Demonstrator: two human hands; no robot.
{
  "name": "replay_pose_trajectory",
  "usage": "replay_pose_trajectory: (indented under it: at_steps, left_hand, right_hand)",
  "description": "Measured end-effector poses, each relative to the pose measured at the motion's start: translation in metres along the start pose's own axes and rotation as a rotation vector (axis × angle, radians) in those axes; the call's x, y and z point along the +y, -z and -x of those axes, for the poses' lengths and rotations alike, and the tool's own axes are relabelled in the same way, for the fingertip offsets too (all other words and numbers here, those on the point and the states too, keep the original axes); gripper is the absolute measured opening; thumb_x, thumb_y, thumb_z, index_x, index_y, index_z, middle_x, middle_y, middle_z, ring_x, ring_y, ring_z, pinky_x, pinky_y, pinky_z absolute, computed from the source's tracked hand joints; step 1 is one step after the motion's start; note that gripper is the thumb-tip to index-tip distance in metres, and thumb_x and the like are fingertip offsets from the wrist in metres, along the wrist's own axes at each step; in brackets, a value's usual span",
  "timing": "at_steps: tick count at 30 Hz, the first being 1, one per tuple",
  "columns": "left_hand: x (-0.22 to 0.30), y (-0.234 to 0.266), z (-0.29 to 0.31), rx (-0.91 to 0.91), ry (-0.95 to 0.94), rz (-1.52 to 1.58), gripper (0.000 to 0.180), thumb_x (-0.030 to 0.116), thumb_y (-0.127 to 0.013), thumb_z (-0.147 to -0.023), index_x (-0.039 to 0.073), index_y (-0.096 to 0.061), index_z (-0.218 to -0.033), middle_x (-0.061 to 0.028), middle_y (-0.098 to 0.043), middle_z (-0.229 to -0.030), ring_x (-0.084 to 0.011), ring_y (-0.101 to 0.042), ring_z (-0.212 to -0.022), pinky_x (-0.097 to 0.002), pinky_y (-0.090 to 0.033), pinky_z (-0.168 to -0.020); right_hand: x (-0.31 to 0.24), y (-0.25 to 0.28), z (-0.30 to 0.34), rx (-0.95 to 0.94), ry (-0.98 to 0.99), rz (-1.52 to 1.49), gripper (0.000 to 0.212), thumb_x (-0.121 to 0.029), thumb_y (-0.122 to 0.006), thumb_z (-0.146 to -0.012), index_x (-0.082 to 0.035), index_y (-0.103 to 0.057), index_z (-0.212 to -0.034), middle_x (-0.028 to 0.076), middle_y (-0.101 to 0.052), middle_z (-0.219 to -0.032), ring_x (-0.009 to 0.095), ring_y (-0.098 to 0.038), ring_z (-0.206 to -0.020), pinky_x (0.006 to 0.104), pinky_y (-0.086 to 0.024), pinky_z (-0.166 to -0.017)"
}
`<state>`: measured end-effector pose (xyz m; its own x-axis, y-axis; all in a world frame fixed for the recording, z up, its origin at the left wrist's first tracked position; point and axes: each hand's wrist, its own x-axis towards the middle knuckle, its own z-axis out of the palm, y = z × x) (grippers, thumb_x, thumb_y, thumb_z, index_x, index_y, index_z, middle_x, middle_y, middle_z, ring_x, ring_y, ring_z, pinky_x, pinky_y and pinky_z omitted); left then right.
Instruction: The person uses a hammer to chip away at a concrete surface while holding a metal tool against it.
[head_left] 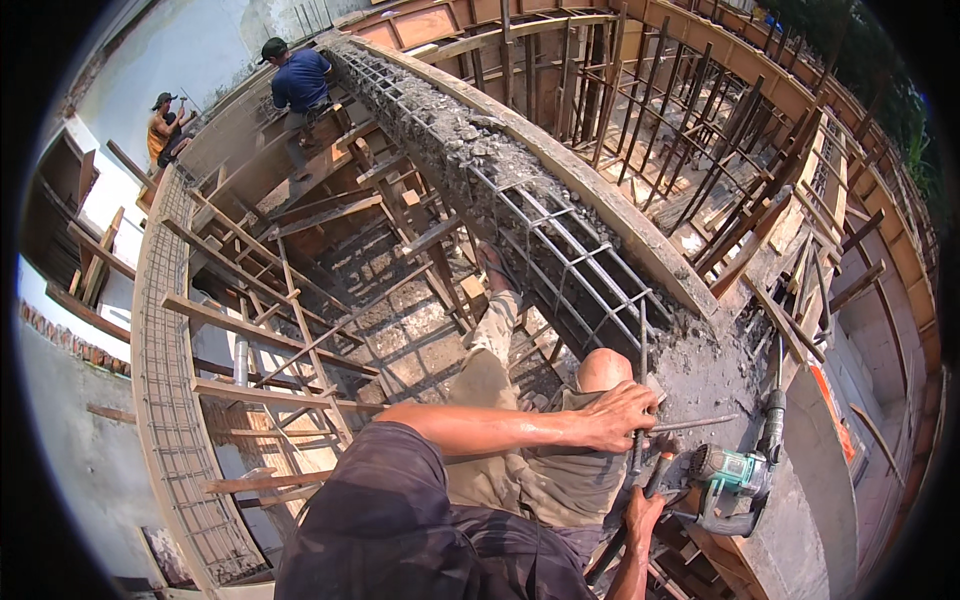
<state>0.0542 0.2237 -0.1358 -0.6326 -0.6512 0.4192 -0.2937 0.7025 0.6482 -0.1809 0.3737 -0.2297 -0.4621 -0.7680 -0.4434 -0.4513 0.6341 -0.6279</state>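
My left hand (618, 415) is closed around an upright steel bar (641, 350) at the near end of the rebar cage (570, 250). Just below it, my right hand (645, 512) is closed on a dark rod with a reddish-brown end (660, 468); what kind of tool it is I cannot tell. A teal and black rotary hammer drill (735, 468) lies to the right of my hands on rough grey concrete (705, 375), its front end pointing away. Another loose steel rod (695, 423) lies across the concrete beside my left hand.
Rubble (480, 150) partly covers the cage farther along the beam. Wooden props and planks (260, 330) stand over a drop on the left. A worker in a blue shirt (302, 80) and another person (165, 130) are at the far left. Formwork with upright posts (680, 120) curves behind on the right.
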Motion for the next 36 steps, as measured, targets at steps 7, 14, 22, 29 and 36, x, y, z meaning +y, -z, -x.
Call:
replay_pose_trajectory:
  at_steps: [7, 14, 22, 29, 36]
  left_hand:
    - [0.017, -0.011, 0.008, 0.016, 0.301, 0.174, 0.041, -0.002, -0.058, -0.066, 0.004, -0.059, -0.106, -0.0270, -0.032, -0.137, -0.0465, -0.033, -0.132, -0.0511, -0.027, -0.112]
    - [0.025, -0.017, 0.028, 0.233, 0.525, 0.483, 0.044, -0.013, -0.052, -0.072, 0.009, -0.052, -0.110, -0.0152, -0.042, -0.124, -0.0340, -0.048, -0.121, -0.0442, -0.040, -0.103]
    - [0.018, 0.008, 0.028, 0.356, 0.782, 1.943, 0.040, 0.001, -0.039, -0.096, 0.011, -0.034, -0.134, -0.0248, -0.053, -0.134, -0.0312, -0.061, -0.113, -0.0402, -0.054, -0.095]
    - [0.019, -0.003, 0.000, 0.488, 0.736, 2.110, 0.031, 0.012, -0.045, -0.103, 0.003, -0.042, -0.133, -0.0194, -0.058, -0.125, -0.0236, -0.065, -0.095, -0.0363, -0.056, -0.081]
    - [0.010, 0.003, -0.040, 0.674, 0.942, 2.505, 0.031, 0.030, -0.036, -0.108, 0.002, -0.049, -0.108, -0.0058, -0.049, -0.084, -0.0098, -0.045, -0.061, -0.0240, -0.044, -0.051]
  right_hand:
    - [-0.011, 0.006, 0.002, 0.004, 0.051, -0.008, 0.033, -0.022, -0.063, -0.080, 0.006, -0.054, -0.066, 0.008, -0.051, -0.056, 0.016, -0.047, -0.056, 0.0417, -0.041, -0.055]
    - [0.007, 0.001, -0.007, 0.058, 0.105, 0.074, 0.033, -0.026, -0.064, -0.083, 0.005, -0.057, -0.072, 0.007, -0.055, -0.059, 0.015, -0.051, -0.056, 0.0377, -0.042, -0.052]
    - [-0.006, 0.003, 0.003, 0.021, 0.071, 0.046, 0.031, -0.025, -0.064, -0.083, 0.003, -0.058, -0.072, 0.006, -0.055, -0.058, 0.014, -0.050, -0.055, 0.0364, -0.042, -0.052]
    - [-0.031, 0.013, 0.017, 0.062, 0.050, 0.057, 0.034, -0.027, -0.065, -0.082, 0.006, -0.061, -0.078, 0.016, -0.059, -0.063, 0.021, -0.054, -0.060, 0.0411, -0.045, -0.061]
    - [-0.069, 0.052, 0.064, 0.109, 0.151, -0.122, 0.036, -0.026, -0.069, -0.089, 0.000, -0.054, -0.068, 0.000, -0.047, -0.056, 0.009, -0.042, -0.056, 0.0314, -0.036, -0.051]
